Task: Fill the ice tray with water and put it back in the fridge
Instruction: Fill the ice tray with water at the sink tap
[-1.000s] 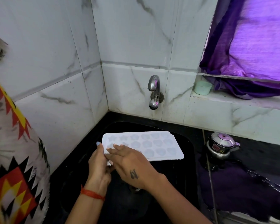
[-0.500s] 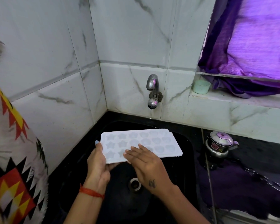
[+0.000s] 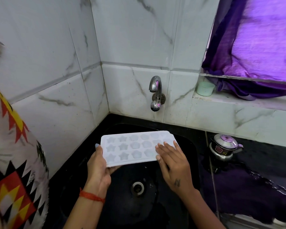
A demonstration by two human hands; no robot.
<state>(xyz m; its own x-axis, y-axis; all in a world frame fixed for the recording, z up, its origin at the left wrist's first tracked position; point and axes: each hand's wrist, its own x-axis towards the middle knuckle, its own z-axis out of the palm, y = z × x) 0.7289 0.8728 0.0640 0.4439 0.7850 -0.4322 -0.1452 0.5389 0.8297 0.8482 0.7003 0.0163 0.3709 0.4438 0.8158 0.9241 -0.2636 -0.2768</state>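
Note:
A white ice tray point(image 3: 132, 147) with star and flower shaped cells hangs level over the black sink point(image 3: 191, 146). My left hand point(image 3: 98, 169) grips its left end, thumb on the rim and fingers underneath. On the tray's right end lies my right hand point(image 3: 172, 160), its fingers straight and flat across the top. A metal tap point(image 3: 155, 93) sticks out of the tiled wall above and behind the tray; no water runs from it. The sink drain point(image 3: 137, 187) shows below the tray.
A small steel pot with a lid point(image 3: 224, 148) stands on the black counter right of the sink. A pale green cup point(image 3: 205, 88) sits on the window ledge under a purple curtain point(image 3: 254, 47). Patterned cloth point(image 3: 10, 162) hangs at the left.
My right hand has slid from the tray's left end across its top to the right end. The tray has stayed over the sink in my left hand.

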